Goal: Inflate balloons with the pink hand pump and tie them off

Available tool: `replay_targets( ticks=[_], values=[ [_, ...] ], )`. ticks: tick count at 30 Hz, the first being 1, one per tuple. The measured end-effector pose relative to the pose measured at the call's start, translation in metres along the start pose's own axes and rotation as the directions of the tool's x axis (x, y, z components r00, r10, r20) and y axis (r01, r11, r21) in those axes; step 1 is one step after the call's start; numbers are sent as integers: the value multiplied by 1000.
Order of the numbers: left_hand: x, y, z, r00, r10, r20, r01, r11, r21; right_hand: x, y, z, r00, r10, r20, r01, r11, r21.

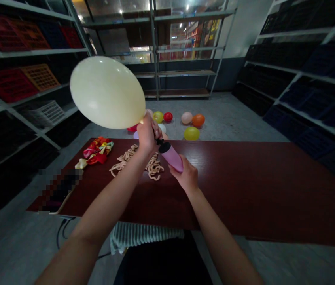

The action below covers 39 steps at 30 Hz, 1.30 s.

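A large pale yellow inflated balloon (107, 92) sits up and to the left, its neck pinched in my left hand (147, 134) against the black nozzle of a pink hand pump (171, 156). My right hand (186, 174) is wrapped round the lower end of the pump, above the dark red table (244, 186). Both hands are closed. The balloon's neck is hidden inside my left fist.
On the table lie a heap of beige uninflated balloons (152, 166) and a pile of red and yellow ones (96, 152). Several inflated balloons (191, 133) rest on the floor beyond the table. Metal shelves with crates line both sides. A blurred dark object (62, 190) lies at the table's left end.
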<state>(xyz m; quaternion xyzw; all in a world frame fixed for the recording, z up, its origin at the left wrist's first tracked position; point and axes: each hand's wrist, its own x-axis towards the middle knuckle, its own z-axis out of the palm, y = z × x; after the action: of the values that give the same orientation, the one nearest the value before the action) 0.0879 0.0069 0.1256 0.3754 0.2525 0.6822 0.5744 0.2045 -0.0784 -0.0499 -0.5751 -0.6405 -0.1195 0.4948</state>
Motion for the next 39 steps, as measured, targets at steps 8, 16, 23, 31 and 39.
replay_targets(
  ticks=[8,16,23,31,39],
  values=[
    [-6,-21,-22,976,-47,-212,33,997,-67,3,-1,0,998,-37,48,38,999,-22],
    [-4,14,-89,853,-137,-505,81,988,-130,2,-16,-1,945,-222,241,248,965,-86],
    [4,66,-125,835,-137,-533,59,985,-161,2,-18,-3,910,-287,301,326,941,-89],
    [13,111,-109,888,-9,-460,-42,994,-100,2,-20,-5,928,-271,255,285,958,-19],
    [10,83,-50,968,58,-246,-82,993,-86,-1,-8,-7,969,-129,211,138,990,-32]
  ],
)
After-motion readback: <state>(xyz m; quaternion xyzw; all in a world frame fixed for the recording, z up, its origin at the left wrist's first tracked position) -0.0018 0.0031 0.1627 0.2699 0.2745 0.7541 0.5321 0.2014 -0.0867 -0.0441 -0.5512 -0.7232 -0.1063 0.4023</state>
